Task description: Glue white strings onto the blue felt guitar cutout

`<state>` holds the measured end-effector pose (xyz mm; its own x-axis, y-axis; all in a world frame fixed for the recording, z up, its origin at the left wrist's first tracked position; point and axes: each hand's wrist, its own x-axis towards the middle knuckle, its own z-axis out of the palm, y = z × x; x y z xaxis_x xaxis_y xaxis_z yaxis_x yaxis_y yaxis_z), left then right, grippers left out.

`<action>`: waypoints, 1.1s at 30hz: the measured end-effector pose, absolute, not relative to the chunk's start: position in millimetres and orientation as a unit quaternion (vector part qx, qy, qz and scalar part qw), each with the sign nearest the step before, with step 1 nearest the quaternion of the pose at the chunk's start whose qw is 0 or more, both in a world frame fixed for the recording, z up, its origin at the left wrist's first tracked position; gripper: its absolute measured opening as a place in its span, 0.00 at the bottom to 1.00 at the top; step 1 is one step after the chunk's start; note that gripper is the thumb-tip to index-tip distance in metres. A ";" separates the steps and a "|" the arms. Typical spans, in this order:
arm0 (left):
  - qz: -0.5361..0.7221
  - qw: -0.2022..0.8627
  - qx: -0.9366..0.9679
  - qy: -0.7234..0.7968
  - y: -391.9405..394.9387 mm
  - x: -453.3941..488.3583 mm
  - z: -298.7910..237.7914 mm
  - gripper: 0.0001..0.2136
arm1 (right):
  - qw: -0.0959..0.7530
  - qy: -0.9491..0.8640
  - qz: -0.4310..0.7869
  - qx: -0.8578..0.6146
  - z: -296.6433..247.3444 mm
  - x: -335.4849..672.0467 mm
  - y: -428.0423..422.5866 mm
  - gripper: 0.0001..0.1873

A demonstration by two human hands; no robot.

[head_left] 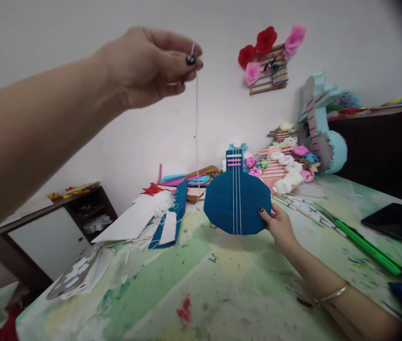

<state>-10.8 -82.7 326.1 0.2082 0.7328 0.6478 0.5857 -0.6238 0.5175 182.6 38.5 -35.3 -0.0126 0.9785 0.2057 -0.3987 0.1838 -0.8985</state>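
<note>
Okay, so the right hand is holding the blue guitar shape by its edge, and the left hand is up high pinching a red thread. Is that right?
Not quite: the thread is white, not red, as the head view shows. The left hand is up high pinching it, and the right hand holds the blue guitar shape by its edge.

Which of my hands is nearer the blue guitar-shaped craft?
Right. Your right hand holds the craft by its edge; your left hand is above and left of it, pinching white string.
</note>
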 end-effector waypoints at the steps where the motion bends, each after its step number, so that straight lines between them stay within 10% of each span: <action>1: 0.456 0.069 0.783 0.418 -84.5 -3.0 330.7 0.16 | 0.624 -0.451 0.552 -0.320 -35.1 182.6 38.2 0.27; 33: 0.424 0.196 0.698 0.542 62.0 -32.6 215.7 0.05 | 0.582 -0.484 0.595 -0.271 -30.3 183.3 30.2 0.32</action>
